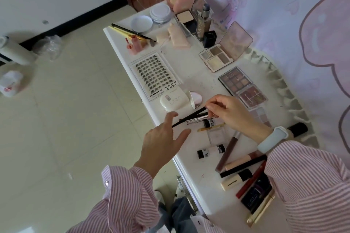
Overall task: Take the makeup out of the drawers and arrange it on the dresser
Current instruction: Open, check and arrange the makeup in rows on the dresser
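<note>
Your right hand (230, 113) sits over the middle of the white dresser (191, 166), its fingers curled in a pinch on the upper ends of two thin black pencils (189, 117) and a silvery pen-like stick (197, 119), which fan out toward eight o'clock. Your left hand (162, 138) hovers at the dresser's front edge with the fingers spread and relaxed, gripping nothing; the pencils' lower tips reach just beside its index finger, though you cannot tell if they touch. Just beyond the pencils, toward eleven o'clock, lies a cream compact case (173, 100) with a small mirror (195, 99) against it, and past that a false-lash tray (156, 76). At one o'clock from your right hand lie two closed eyeshadow palettes (235, 80), with an open palette (217, 58) farther back. Toward five o'clock, near your striped sleeve (306, 176), a cluster of lip and concealer tubes (238, 164) lies loosely fanned. At the far end stand a foundation bottle (204, 22), round powder jars (161, 13) and pink sponges (180, 2).
</note>
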Demonstrator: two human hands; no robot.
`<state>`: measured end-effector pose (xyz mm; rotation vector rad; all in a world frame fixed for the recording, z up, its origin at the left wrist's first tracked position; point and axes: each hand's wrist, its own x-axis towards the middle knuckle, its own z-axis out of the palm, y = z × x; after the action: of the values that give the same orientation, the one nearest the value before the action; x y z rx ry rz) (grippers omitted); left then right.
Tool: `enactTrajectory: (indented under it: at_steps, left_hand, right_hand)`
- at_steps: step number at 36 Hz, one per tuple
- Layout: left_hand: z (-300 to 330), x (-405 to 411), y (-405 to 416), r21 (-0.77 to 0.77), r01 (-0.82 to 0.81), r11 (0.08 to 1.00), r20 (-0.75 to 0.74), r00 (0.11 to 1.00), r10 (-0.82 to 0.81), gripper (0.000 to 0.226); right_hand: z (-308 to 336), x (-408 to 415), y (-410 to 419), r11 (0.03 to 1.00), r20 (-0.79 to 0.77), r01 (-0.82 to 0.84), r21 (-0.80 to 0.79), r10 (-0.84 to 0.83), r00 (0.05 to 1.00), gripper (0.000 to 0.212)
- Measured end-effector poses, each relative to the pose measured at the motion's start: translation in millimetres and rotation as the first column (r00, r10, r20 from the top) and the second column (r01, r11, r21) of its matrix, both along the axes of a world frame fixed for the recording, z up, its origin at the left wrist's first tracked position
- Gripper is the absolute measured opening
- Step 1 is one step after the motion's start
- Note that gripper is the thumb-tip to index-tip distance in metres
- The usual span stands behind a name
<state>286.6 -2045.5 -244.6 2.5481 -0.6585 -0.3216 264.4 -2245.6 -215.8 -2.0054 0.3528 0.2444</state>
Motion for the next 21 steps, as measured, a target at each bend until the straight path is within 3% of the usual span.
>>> enactTrajectory:
  at_steps: [4, 9, 15, 18, 21]
  left_hand:
    - [-11.1, -0.4, 8.2, -0.127, -0.107, 0.986, -0.053, 0.993, 0.101, 0.03]
    - [-14.3, -2.9, 8.3, -0.213, -0.183, 0.96, -0.057, 0.983, 0.175, 0.024]
    - [-16.3, -1.3, 2.2, -0.332, -0.212, 0.919, -0.065, 0.977, 0.202, 0.017]
    - [-17.2, 3.4, -4.1, -0.316, -0.17, 0.933, 0.034, 0.981, 0.191, 0.015]
    - [-20.2, 8.6, -9.0, -0.294, -0.122, 0.948, 0.148, 0.974, 0.172, 0.016]
  right_hand:
    - [-8.4, 9.9, -15.0, 0.989, 0.012, 0.11, -0.102, -0.109, 0.994, 0.017]
    - [-23.4, 18.7, -19.7, 0.975, -0.061, 0.045, -0.219, -0.06, 0.996, 0.02]
    - [-31.5, 19.6, -13.1, 0.908, -0.032, -0.006, -0.42, -0.008, 0.999, 0.028]
    - [-27.7, 14.6, -12.4, 0.871, 0.024, 0.001, -0.492, 0.013, 1.0, 0.034]
    - [-26.2, 5.6, -14.3, 0.836, 0.084, -0.05, -0.546, 0.114, 0.99, 0.021]
